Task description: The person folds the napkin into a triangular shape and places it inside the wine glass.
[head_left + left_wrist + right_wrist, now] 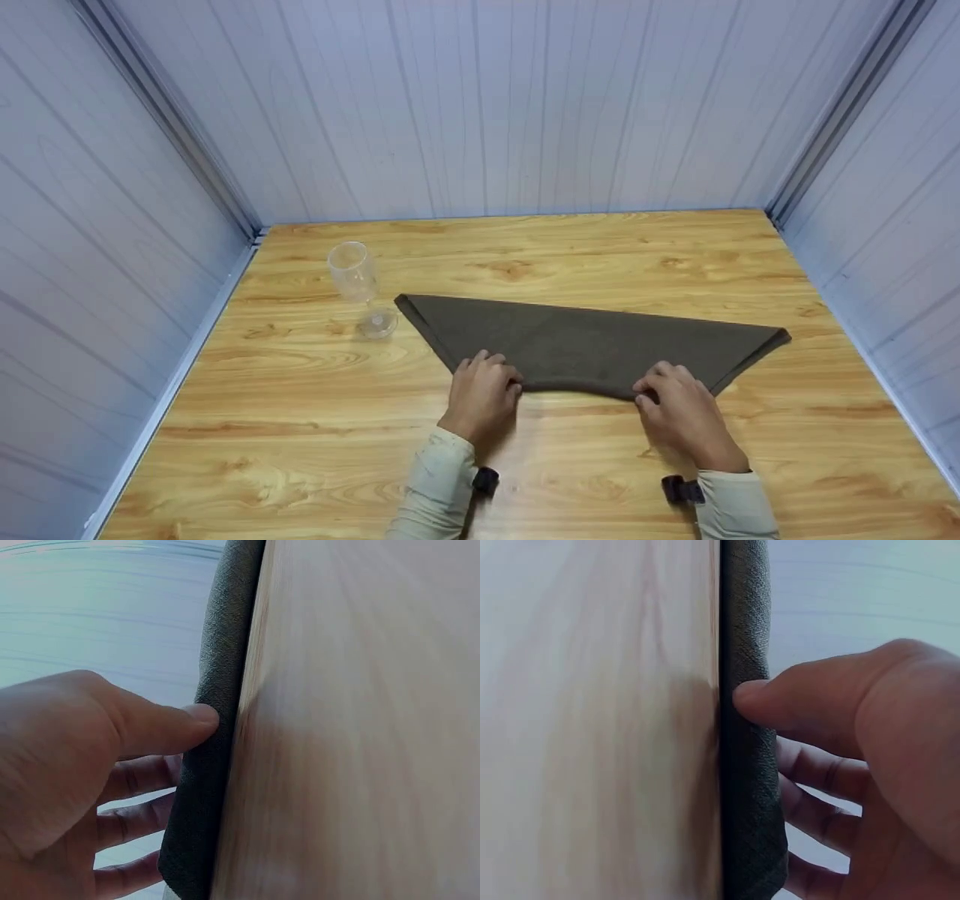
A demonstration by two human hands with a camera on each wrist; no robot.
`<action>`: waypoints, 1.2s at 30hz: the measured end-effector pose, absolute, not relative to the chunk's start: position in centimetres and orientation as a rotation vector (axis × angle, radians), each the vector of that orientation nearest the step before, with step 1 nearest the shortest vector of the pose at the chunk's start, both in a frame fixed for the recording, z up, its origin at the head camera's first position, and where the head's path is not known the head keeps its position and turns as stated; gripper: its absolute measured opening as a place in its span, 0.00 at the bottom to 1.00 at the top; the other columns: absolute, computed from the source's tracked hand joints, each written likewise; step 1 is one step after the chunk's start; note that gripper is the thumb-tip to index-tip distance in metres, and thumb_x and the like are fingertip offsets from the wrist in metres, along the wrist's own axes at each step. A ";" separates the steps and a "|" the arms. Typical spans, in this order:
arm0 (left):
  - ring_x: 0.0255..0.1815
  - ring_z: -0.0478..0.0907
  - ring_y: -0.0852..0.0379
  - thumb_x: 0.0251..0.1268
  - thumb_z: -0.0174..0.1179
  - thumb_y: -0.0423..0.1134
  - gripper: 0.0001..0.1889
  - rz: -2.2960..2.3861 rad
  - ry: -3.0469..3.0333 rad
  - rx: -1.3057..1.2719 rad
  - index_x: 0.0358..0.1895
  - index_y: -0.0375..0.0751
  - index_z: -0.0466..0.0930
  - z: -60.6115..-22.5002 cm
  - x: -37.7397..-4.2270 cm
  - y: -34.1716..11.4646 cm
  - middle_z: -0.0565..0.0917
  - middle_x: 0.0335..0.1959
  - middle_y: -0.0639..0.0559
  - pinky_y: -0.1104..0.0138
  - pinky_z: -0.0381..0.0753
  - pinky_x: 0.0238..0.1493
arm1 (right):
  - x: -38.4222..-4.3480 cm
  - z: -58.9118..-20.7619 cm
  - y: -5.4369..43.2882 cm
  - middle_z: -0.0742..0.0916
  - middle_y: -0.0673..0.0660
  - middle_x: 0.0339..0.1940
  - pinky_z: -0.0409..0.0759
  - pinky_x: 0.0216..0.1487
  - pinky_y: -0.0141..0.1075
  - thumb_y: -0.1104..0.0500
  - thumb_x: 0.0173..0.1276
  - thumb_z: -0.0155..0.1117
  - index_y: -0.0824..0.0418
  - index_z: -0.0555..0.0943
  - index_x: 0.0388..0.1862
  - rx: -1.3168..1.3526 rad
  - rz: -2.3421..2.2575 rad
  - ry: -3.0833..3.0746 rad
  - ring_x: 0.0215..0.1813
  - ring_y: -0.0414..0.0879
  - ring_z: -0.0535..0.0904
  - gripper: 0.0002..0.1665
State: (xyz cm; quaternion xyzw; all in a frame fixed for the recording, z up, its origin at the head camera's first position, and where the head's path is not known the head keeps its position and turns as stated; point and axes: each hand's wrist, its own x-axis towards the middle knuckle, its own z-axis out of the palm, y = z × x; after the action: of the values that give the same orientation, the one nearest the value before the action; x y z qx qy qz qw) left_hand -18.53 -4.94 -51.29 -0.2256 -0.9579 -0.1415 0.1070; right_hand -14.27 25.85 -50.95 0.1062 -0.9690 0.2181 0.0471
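Two hands [482, 394] [681, 415] — thumbs against its near edge — pinch dark cloth [585, 341].

No text, label, brand, number or sign can be read in any of the three views: head, left wrist or right wrist.

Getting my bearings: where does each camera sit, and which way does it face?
Head: on the head, facing forward and down over table, cloth and glass; left hand, right hand and sleeves show.
Left wrist: worn there, facing the cloth's near edge; left hand alone shows.
Right wrist: worn there, facing that edge; right hand alone shows.
Wrist views share cloth and table.
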 end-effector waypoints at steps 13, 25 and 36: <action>0.37 0.79 0.51 0.69 0.63 0.40 0.07 -0.424 -2.895 -0.589 0.38 0.51 0.92 -51.1 -18.3 -4.8 0.81 0.36 0.54 0.55 0.77 0.41 | -14.4 -51.2 26.0 0.84 0.48 0.38 0.71 0.50 0.57 0.63 0.72 0.62 0.53 0.83 0.41 0.235 0.746 -2.960 0.43 0.51 0.79 0.06; 0.30 0.79 0.56 0.63 0.67 0.37 0.07 -0.501 -2.745 -0.571 0.29 0.54 0.84 -51.5 -18.5 -4.8 0.82 0.26 0.61 0.56 0.76 0.37 | -14.3 -50.8 26.2 0.83 0.49 0.38 0.74 0.48 0.57 0.61 0.70 0.66 0.52 0.86 0.41 0.226 0.724 -2.982 0.42 0.51 0.81 0.05; 0.38 0.79 0.53 0.61 0.69 0.45 0.04 -0.425 -2.839 -0.614 0.35 0.54 0.92 -51.0 -18.3 -5.2 0.82 0.34 0.58 0.49 0.77 0.48 | -14.3 -50.8 26.1 0.82 0.53 0.42 0.72 0.49 0.59 0.60 0.66 0.71 0.54 0.88 0.47 0.201 0.662 -3.013 0.46 0.55 0.77 0.11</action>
State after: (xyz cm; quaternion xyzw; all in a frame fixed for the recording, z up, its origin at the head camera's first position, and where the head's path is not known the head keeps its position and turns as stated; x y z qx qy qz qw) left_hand -18.29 -5.20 -51.03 -0.2082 -0.9619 -0.1442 0.1030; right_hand -14.28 26.09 -50.77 0.0651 -0.9743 0.2140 0.0253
